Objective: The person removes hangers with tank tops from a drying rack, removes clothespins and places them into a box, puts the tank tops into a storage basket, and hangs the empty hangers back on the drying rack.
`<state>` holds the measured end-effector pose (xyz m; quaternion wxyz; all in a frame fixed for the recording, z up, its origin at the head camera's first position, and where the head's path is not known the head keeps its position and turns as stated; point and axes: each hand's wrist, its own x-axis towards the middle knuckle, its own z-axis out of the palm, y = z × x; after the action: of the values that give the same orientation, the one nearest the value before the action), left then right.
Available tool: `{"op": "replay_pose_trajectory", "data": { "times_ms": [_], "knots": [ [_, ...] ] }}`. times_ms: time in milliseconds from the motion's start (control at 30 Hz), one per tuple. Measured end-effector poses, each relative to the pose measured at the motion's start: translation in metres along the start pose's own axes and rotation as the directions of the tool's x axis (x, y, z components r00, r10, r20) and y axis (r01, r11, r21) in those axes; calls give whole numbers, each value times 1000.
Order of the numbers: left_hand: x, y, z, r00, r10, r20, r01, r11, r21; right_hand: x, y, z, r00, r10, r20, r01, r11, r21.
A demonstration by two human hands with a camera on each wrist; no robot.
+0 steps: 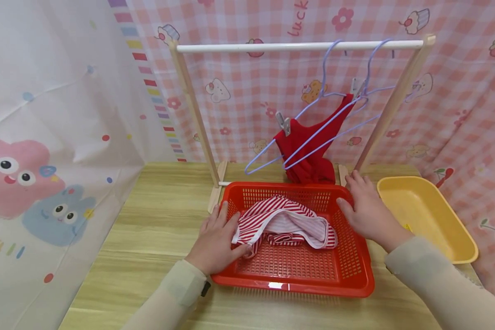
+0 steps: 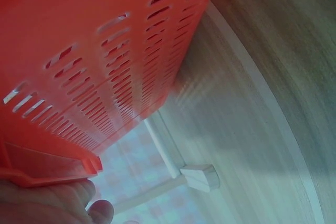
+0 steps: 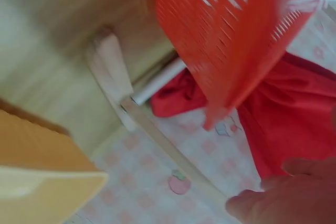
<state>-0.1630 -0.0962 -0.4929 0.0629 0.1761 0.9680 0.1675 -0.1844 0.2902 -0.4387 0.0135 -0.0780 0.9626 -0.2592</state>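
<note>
A red plastic basket (image 1: 290, 288) with slotted walls stands on the table, holding a red-and-white striped garment (image 1: 280, 215) with white edging. My left hand (image 1: 216, 240) rests on the basket's left rim, fingers fairly straight, its thumb inside by the cloth. In the left wrist view the fingers (image 2: 63, 195) lie against the rim. My right hand (image 1: 369, 211) is at the right rim, fingers spread and thumb reaching over the edge; the right wrist view shows its fingers (image 3: 294, 192) with nothing between them. Behind the basket, a red garment (image 1: 313, 137) hangs clipped to a lavender hanger (image 1: 268, 149).
A wooden rack with a white rod (image 1: 251, 47) stands at the back, carrying lavender hangers. Grey clips (image 1: 283, 123) pin the red garment. To the right sits a yellow tub (image 1: 449, 220) with a small yellow object inside. Patterned curtains (image 1: 247, 91) hang behind the table (image 1: 148, 238).
</note>
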Motion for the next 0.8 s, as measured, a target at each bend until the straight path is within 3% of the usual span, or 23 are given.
{"op": "replay_pose_trajectory", "data": {
  "times_ms": [200, 467, 800],
  "knots": [
    [0, -1, 1, 1000, 2, -5, -2, 1000, 9, -12, 6, 19, 992, 63, 113, -56, 997, -58],
    [1, -1, 1, 1000, -3, 0, 3, 1000, 9, -24, 12, 45, 994, 40, 100, -27, 991, -132],
    [1, 0, 1, 1000, -8, 6, 8, 1000, -6, -29, 12, 52, 980, 137, 146, -120, 986, -118]
  ]
}}
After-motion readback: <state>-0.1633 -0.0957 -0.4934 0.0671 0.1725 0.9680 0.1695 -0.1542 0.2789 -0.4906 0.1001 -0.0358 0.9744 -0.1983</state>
